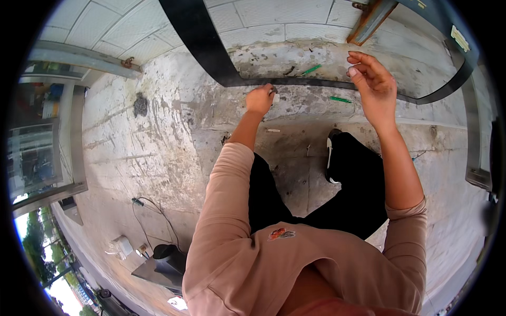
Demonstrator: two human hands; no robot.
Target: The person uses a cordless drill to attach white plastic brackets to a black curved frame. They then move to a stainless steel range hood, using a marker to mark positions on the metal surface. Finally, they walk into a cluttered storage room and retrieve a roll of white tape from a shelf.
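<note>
A black frame (311,81) stands in front of me, its dark lower bar running across the floor. My left hand (259,100) is closed at this bar near its left corner. A small dark and pale bit shows at the fingertips, too small to name. Over the right part of the bar, my right hand (375,84) is raised with bent fingers apart from the thumb and nothing visible in it. Between the hands, a thin green pen-like stick (341,99) lies on the near side of the bar. Beyond the bar lies another green stick (311,69).
A white block wall (263,16) rises at the back, with a rusty metal post (369,23) against it. The concrete floor (153,126) is stained. A cable (163,213) and a black cylindrical container (168,258) are at lower left. A metal-framed glass door (76,142) is at far left.
</note>
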